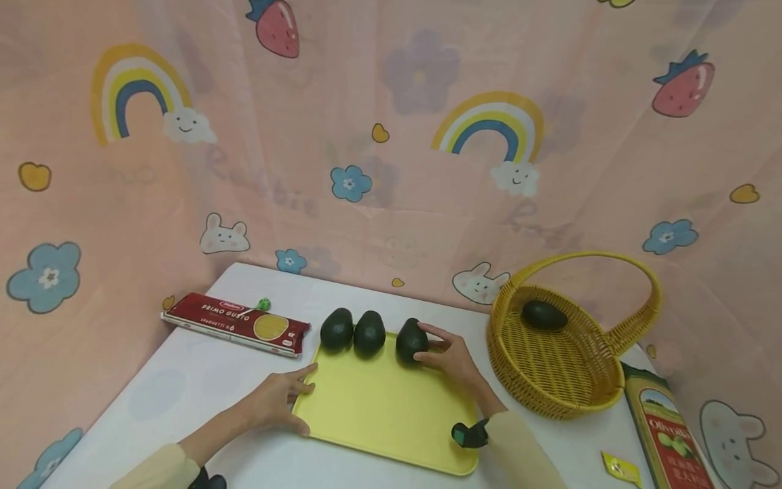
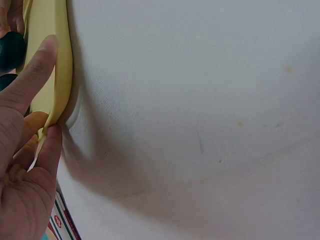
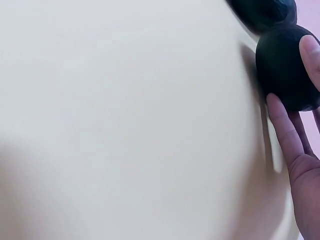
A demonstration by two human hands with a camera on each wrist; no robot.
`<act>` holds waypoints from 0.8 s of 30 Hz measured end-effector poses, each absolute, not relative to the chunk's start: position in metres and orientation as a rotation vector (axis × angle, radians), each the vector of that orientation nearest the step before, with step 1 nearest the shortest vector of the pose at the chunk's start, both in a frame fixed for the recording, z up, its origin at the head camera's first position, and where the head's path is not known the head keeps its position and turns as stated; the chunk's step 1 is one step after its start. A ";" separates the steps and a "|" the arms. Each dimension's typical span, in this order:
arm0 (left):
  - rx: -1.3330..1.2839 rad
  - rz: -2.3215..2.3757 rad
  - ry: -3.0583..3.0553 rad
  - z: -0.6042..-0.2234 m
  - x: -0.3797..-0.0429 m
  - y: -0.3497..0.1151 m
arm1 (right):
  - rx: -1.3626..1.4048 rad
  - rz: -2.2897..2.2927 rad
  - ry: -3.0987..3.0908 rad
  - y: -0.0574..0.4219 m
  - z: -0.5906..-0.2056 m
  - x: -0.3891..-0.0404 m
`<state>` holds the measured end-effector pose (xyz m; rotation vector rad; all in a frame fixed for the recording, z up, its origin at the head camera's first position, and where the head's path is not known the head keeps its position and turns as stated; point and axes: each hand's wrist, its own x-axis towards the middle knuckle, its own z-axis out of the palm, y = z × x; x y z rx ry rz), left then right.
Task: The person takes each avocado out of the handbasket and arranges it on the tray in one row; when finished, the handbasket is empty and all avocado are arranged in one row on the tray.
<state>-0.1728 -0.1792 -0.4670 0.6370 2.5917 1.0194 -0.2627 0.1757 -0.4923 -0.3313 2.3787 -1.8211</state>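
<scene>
One avocado sits at the far edge of the yellow tray, right of the edge's middle, with the right hand grasping it between thumb and fingers. Whether it bears fully on the tray or is held slightly above, I cannot tell. Its smooth, rounded body looks likely to roll if let go off balance, and being so close to the rim, it could tip over the far edge.

Two more avocados stand side by side at the far left corner, near enough to the rim that a knock from the held one could shove them off. The left hand grips the tray's near left corner, thumb and fingers at the rim; a tug or lift there would tilt the tray and might set all three rolling.

Further out, the yellow basket stands beyond the tray's right edge, one avocado lying inside by its far wall. The right forearm passes close to the basket, so a wide elbow swing could bump it.
</scene>
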 end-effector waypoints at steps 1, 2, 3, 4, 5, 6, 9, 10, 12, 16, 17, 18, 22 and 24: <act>0.635 1.021 2.590 -0.467 -0.173 -0.179 | -0.321 -1.828 2.374 0.175 -0.492 -0.263; 0.635 1.025 2.589 -0.466 -0.172 -0.179 | -0.321 -1.838 2.368 0.174 -0.493 -0.263; 0.640 1.022 2.591 -0.466 -0.172 -0.179 | -0.319 -1.844 2.367 0.173 -0.493 -0.263; 0.648 1.021 2.593 -0.465 -0.172 -0.179 | -0.320 -1.850 2.367 0.172 -0.492 -0.262; 0.657 1.021 2.594 -0.466 -0.172 -0.180 | -0.319 -1.854 2.364 0.171 -0.493 -0.262; 0.666 1.018 2.596 -0.466 -0.172 -0.180 | -0.314 -1.856 2.364 0.170 -0.493 -0.262; 0.675 1.019 2.596 -0.467 -0.172 -0.180 | -0.313 -1.867 2.365 0.167 -0.491 -0.260; 0.674 1.021 2.595 -0.467 -0.172 -0.180 | -0.317 -1.874 2.354 0.166 -0.491 -0.260; 0.670 1.020 2.593 -0.468 -0.172 -0.180 | -0.331 -1.887 2.342 0.165 -0.491 -0.260; 0.674 1.021 2.595 -0.469 -0.173 -0.181 | -0.359 -1.916 2.318 0.163 -0.492 -0.260; 0.676 1.020 2.597 -0.470 -0.173 -0.181 | -0.359 -1.918 2.321 0.162 -0.492 -0.260; 0.678 1.021 2.598 -0.470 -0.173 -0.181 | -0.359 -1.920 2.323 0.162 -0.492 -0.260; 0.669 1.020 2.605 -0.471 -0.173 -0.180 | -0.343 -1.931 2.323 0.160 -0.494 -0.260; 0.657 1.013 2.608 -0.470 -0.173 -0.179 | -0.328 -1.934 2.325 0.158 -0.495 -0.261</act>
